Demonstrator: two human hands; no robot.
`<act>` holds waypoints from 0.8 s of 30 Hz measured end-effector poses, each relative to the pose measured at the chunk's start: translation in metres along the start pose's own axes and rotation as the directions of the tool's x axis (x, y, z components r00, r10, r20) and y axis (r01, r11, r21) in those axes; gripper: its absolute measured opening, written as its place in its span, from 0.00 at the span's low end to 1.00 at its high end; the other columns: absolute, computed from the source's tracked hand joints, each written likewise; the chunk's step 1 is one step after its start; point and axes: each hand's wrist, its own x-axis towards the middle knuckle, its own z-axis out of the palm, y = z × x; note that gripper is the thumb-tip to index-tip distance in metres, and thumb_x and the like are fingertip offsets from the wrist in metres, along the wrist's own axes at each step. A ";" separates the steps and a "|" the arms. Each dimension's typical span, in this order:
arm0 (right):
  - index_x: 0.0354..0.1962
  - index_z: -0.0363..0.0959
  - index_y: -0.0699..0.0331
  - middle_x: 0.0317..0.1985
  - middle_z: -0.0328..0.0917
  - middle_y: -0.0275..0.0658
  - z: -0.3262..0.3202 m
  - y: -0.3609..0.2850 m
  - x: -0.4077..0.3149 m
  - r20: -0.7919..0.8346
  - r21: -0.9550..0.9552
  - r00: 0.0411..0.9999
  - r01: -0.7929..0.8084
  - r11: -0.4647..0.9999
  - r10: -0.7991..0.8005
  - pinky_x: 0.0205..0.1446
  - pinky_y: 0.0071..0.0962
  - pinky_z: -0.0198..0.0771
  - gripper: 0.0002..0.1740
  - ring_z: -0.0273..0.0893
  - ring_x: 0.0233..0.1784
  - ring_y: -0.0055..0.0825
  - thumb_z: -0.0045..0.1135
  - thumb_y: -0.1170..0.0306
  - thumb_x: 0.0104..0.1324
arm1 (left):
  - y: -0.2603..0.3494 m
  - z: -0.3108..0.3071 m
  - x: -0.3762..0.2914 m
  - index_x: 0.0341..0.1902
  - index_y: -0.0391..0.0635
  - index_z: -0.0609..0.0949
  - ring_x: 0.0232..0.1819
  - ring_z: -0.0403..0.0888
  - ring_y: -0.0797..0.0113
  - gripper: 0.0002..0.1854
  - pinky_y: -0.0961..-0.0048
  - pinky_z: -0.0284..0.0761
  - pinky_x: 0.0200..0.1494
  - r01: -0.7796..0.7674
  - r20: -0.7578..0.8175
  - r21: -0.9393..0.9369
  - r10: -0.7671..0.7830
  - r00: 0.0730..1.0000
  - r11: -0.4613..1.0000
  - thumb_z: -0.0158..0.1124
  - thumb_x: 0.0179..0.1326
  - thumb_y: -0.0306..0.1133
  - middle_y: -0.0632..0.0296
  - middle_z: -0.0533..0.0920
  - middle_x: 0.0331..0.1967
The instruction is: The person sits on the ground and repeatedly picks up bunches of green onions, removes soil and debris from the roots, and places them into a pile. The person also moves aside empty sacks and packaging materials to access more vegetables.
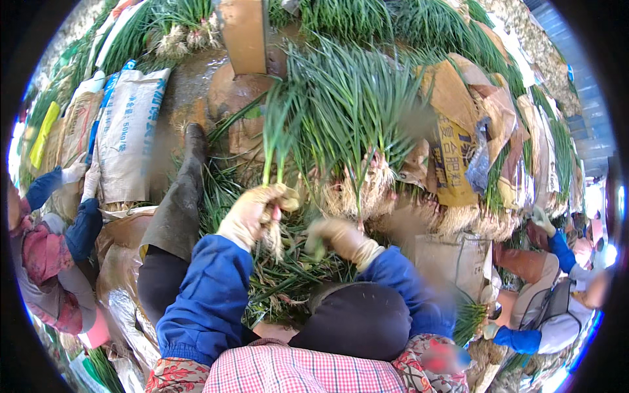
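Note:
My left hand (259, 212), in a pale work glove with yellowish stained fingers, grips a few scallions (273, 169). Their green leaves point away from me, and the stringy white roots hang below the fist. My right hand (339, 239), also gloved, is blurred beside it; whether anything is between its fingers I cannot tell. Just beyond that hand lies a large pile of scallions (355, 100), its pinkish bulbs and pale roots turned towards me. Loose green leaf scraps (295, 287) cover the ground beneath both hands, between my legs.
A white woven sack (130, 132) stands on the left, and a yellow printed sack (449, 157) covers scallions on the right. A brown post-like object (243, 37) rises ahead. Co-workers sit at left (54, 275) and right (545, 294). My dark boot (179, 196) extends forward.

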 end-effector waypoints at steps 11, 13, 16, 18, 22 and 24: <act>0.38 0.75 0.61 0.33 0.79 0.40 -0.045 0.027 -0.041 -0.663 -0.689 0.734 -0.523 0.501 -0.146 0.47 0.25 0.71 0.12 0.77 0.38 0.29 0.52 0.63 0.63 | -0.036 0.007 0.008 0.43 0.33 0.75 0.18 0.73 0.72 0.14 0.81 0.66 0.15 0.085 0.054 0.090 -0.090 0.994 0.992 0.45 0.58 0.28 0.57 0.80 0.26; 0.32 0.71 0.66 0.23 0.72 0.34 -0.034 0.038 -0.030 -0.585 -0.322 0.801 -0.080 0.943 -0.132 0.29 0.19 0.67 0.13 0.71 0.24 0.20 0.50 0.63 0.66 | -0.044 0.014 0.007 0.45 0.36 0.75 0.10 0.64 0.77 0.14 0.81 0.62 0.10 0.138 0.078 -0.035 -0.135 0.988 0.990 0.49 0.59 0.30 0.57 0.80 0.26; 0.26 0.73 0.65 0.23 0.76 0.35 -0.020 0.043 -0.021 -0.108 0.124 0.994 0.025 0.992 -0.012 0.32 0.22 0.67 0.14 0.73 0.25 0.22 0.49 0.63 0.64 | -0.051 0.023 0.001 0.45 0.39 0.76 0.07 0.59 0.82 0.14 0.84 0.54 0.08 0.174 0.210 0.008 -0.172 0.963 0.985 0.53 0.63 0.36 0.63 0.79 0.22; 0.27 0.73 0.67 0.21 0.75 0.36 -0.015 0.042 -0.022 -0.017 0.144 1.000 0.025 0.989 -0.023 0.30 0.22 0.68 0.17 0.73 0.21 0.25 0.47 0.61 0.65 | -0.051 0.028 -0.004 0.44 0.42 0.76 0.07 0.57 0.83 0.12 0.85 0.51 0.08 0.165 0.306 -0.068 -0.136 0.942 0.984 0.54 0.64 0.36 0.65 0.78 0.19; 0.27 0.70 0.65 0.20 0.71 0.34 -0.017 0.032 -0.032 0.185 0.138 0.952 -0.270 0.953 0.243 0.30 0.26 0.66 0.13 0.69 0.24 0.24 0.50 0.63 0.63 | -0.039 0.024 -0.009 0.44 0.43 0.76 0.07 0.60 0.81 0.09 0.84 0.53 0.08 0.034 0.231 -0.038 -0.024 0.973 0.999 0.58 0.61 0.31 0.63 0.80 0.22; 0.22 0.70 0.64 0.20 0.71 0.35 -0.019 0.024 -0.034 0.140 -0.190 0.907 -0.370 0.910 0.398 0.30 0.25 0.67 0.14 0.69 0.23 0.24 0.48 0.66 0.64 | -0.026 0.014 -0.008 0.43 0.40 0.76 0.08 0.64 0.80 0.10 0.83 0.58 0.09 -0.033 0.179 -0.117 0.054 0.982 0.993 0.61 0.59 0.29 0.57 0.83 0.27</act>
